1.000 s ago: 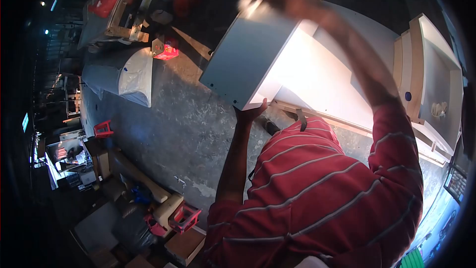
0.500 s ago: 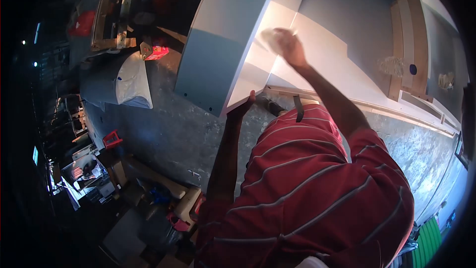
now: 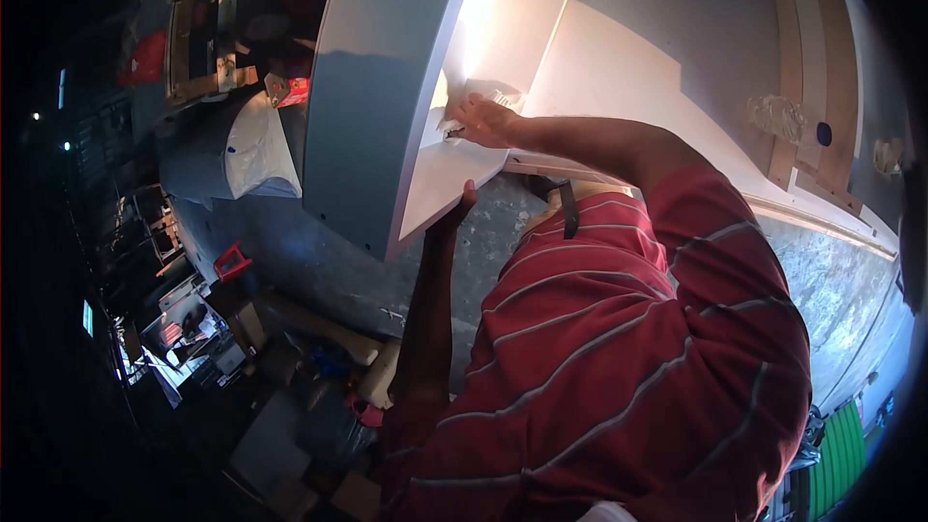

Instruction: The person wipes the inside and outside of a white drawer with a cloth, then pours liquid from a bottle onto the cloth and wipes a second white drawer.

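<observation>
A large white furniture piece (image 3: 628,58) with a grey-blue side panel (image 3: 372,106) stands before me. My left hand (image 3: 454,213) grips the lower edge of the white end panel (image 3: 449,179), its thumb showing on the near face. Farther in, my right hand (image 3: 486,123) is closed on a pale crumpled cloth (image 3: 505,100) in the corner where the inner panels meet. Part of the cloth lies hidden under the fingers.
Clear plastic wrap (image 3: 776,118) and a dark oval spot lie by the wooden strips at right. A covered object (image 3: 259,159), a red stool (image 3: 232,261) and wooden frames stand at left. Grey floor (image 3: 338,242) shows below the panel.
My right hand with the cloth has moved left and down into the corner. The furniture piece appears farther left in view, with my left hand still at its edge.
</observation>
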Tool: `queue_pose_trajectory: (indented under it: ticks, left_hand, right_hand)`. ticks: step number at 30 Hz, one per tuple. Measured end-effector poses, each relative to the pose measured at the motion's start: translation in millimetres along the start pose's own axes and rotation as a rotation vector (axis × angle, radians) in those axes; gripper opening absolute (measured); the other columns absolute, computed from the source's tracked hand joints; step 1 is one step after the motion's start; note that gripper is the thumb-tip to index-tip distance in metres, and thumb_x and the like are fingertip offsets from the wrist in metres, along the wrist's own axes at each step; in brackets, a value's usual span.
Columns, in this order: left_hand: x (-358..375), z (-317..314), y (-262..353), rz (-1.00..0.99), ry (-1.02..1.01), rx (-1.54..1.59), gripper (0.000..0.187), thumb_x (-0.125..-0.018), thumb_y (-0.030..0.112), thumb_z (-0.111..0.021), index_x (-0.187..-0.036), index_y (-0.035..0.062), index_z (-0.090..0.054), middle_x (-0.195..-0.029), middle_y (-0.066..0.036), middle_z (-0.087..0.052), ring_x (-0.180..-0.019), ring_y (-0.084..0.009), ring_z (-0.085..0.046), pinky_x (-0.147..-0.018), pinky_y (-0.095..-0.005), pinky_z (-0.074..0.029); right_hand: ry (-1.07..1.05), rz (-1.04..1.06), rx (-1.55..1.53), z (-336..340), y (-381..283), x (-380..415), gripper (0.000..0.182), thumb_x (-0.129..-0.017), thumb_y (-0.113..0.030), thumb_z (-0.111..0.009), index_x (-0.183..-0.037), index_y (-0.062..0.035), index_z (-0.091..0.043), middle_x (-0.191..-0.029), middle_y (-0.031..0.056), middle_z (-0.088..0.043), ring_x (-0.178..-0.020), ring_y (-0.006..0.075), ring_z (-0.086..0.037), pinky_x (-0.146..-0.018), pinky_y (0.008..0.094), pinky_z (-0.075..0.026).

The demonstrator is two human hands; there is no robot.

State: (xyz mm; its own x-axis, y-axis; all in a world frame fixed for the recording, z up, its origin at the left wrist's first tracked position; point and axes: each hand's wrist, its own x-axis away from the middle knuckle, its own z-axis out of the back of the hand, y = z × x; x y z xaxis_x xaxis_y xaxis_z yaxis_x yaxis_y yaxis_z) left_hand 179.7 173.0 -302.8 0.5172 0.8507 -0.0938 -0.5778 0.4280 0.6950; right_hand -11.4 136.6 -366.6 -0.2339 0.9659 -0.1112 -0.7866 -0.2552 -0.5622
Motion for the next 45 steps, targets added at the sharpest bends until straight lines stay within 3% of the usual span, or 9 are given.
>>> queue_pose_trajectory:
  ticks: [3, 9, 13, 18, 21, 27, 31, 39, 45]
  left_hand:
    - [-2, 0, 2, 0.010, 0.007, 0.061, 0.055, -0.069, 0.026, -0.066, -0.115, 0.0012, -0.049, -0.107, -0.014, -0.057, -0.100, -0.0279, -0.055, -0.088, -0.0380, -0.045]
    - [6, -4, -16, 0.018, -0.114, -0.029, 0.071, -0.070, 0.035, -0.065, -0.128, 0.0030, -0.037, -0.121, -0.016, -0.047, -0.112, -0.0291, -0.050, -0.093, -0.0390, -0.043]
    - [8, -8, -18, 0.020, -0.079, -0.026, 0.073, -0.070, 0.036, -0.066, -0.128, 0.0033, -0.037, -0.122, -0.017, -0.047, -0.112, -0.0292, -0.050, -0.093, -0.0383, -0.043]
    - [0, -3, 0, -0.084, 0.021, -0.064, 0.057, -0.069, 0.028, -0.066, -0.117, 0.0019, -0.049, -0.107, -0.014, -0.056, -0.099, -0.0274, -0.057, -0.087, -0.0384, -0.046]
    - [3, -4, 1, -0.028, 0.046, 0.097, 0.058, -0.069, 0.028, -0.066, -0.118, 0.0018, -0.048, -0.109, -0.013, -0.056, -0.100, -0.0262, -0.056, -0.088, -0.0377, -0.046]
    - [10, -8, -12, -0.028, 0.025, 0.039, 0.060, -0.069, 0.028, -0.066, -0.120, 0.0030, -0.047, -0.113, -0.013, -0.055, -0.101, -0.0254, -0.056, -0.088, -0.0363, -0.046]
    - [13, -12, -14, -0.076, 0.000, 0.014, 0.061, -0.069, 0.027, -0.065, -0.121, 0.0029, -0.044, -0.115, -0.014, -0.052, -0.107, -0.0261, -0.052, -0.092, -0.0376, -0.044]
    - [19, -12, -32, -0.013, -0.047, 0.020, 0.070, -0.071, 0.033, -0.063, -0.128, 0.0037, -0.037, -0.124, -0.016, -0.045, -0.115, -0.0293, -0.047, -0.096, -0.0398, -0.040]
    - [21, -11, -38, 0.017, -0.075, -0.014, 0.071, -0.072, 0.038, -0.061, -0.130, 0.0045, -0.037, -0.126, -0.017, -0.044, -0.118, -0.0305, -0.045, -0.097, -0.0402, -0.039]
  right_hand:
    - [-0.294, 0.126, 0.746, 15, 18, -3, 0.036, -0.083, -0.019, -0.052, -0.117, -0.0080, -0.053, -0.089, 0.0119, -0.054, -0.077, 0.0207, -0.054, -0.064, 0.0337, -0.040]
    - [0.112, -0.641, 0.449, 109, 161, -9, 0.031, -0.085, -0.012, -0.046, -0.115, -0.0105, -0.055, -0.096, 0.0178, -0.058, -0.078, 0.0295, -0.063, -0.065, 0.0427, -0.049]
    - [0.583, -0.261, 0.253, 93, 129, -9, 0.028, -0.087, -0.017, -0.047, -0.112, -0.0170, -0.059, -0.091, 0.0188, -0.061, -0.094, 0.0332, -0.059, -0.074, 0.0453, -0.047]
    - [0.156, 0.231, 0.070, 10, 15, 11, 0.021, -0.084, -0.022, -0.049, -0.101, -0.0273, -0.061, -0.116, 0.0014, -0.050, -0.110, 0.0175, -0.047, -0.091, 0.0317, -0.035]
    - [-0.134, 0.107, 0.051, 16, 0, 12, 0.023, -0.082, -0.022, -0.051, -0.099, -0.0220, -0.065, -0.115, 0.0068, -0.050, -0.108, 0.0194, -0.047, -0.090, 0.0341, -0.036]
    - [0.103, -0.101, 0.313, 73, 113, 2, 0.014, -0.082, -0.022, -0.055, -0.086, -0.0216, -0.069, -0.109, 0.0060, -0.051, -0.098, 0.0220, -0.048, -0.080, 0.0366, -0.041]
    - [0.174, -0.392, 0.716, 123, 212, 6, 0.029, -0.083, -0.016, -0.050, -0.111, -0.0190, -0.059, -0.104, 0.0142, -0.054, -0.073, 0.0272, -0.062, -0.062, 0.0380, -0.051]
    - [0.248, -0.854, 0.537, 173, 190, 23, 0.014, -0.077, -0.015, -0.054, -0.084, -0.0104, -0.066, -0.090, 0.0112, -0.064, -0.073, 0.0239, -0.065, -0.058, 0.0368, -0.053]
    - [0.367, -0.367, 0.536, 130, 160, -20, 0.019, -0.081, -0.014, -0.053, -0.098, -0.0149, -0.061, -0.092, 0.0109, -0.053, -0.073, 0.0248, -0.061, -0.058, 0.0375, -0.049]
